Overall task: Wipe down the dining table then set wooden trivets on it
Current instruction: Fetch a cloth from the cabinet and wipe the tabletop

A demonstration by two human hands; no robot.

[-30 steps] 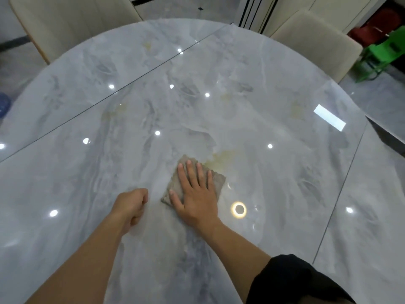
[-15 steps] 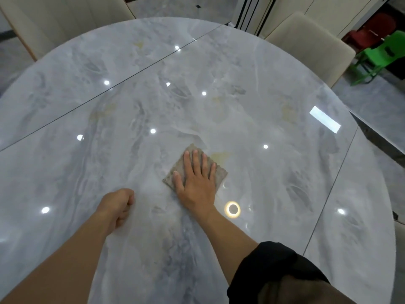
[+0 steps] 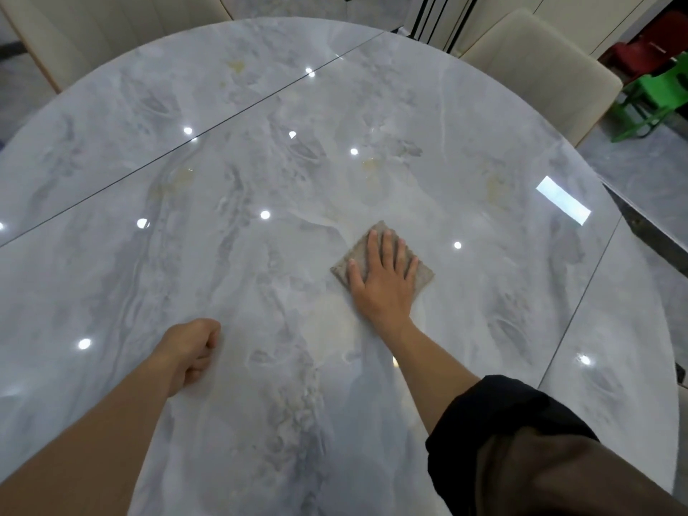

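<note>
Dining table: the round, glossy grey-white marble-patterned dining table [image 3: 260,180] fills most of the view. Thin dark seams cross its top, ceiling lights reflect in it, and faint yellowish marks show on the surface.
Cloth: a small square grey-brown wiping cloth [image 3: 355,255] lies flat on the table, right of centre, turned corner-on like a diamond.
Right hand: the right hand [image 3: 383,284] presses flat on the cloth, fingers straight and slightly spread, covering most of it.
Left hand: the left hand [image 3: 193,348] is on the tabletop well apart from the cloth, its fingers curled into a loose fist that holds nothing.
Sleeve: a black rolled-up sleeve [image 3: 495,415] covers the right upper arm.
Surroundings: a beige upholstered chair [image 3: 540,68] stands at the far right edge, another beige chair [image 3: 93,24] at the far left, and a small green plastic chair [image 3: 655,98] on the floor beyond.
</note>
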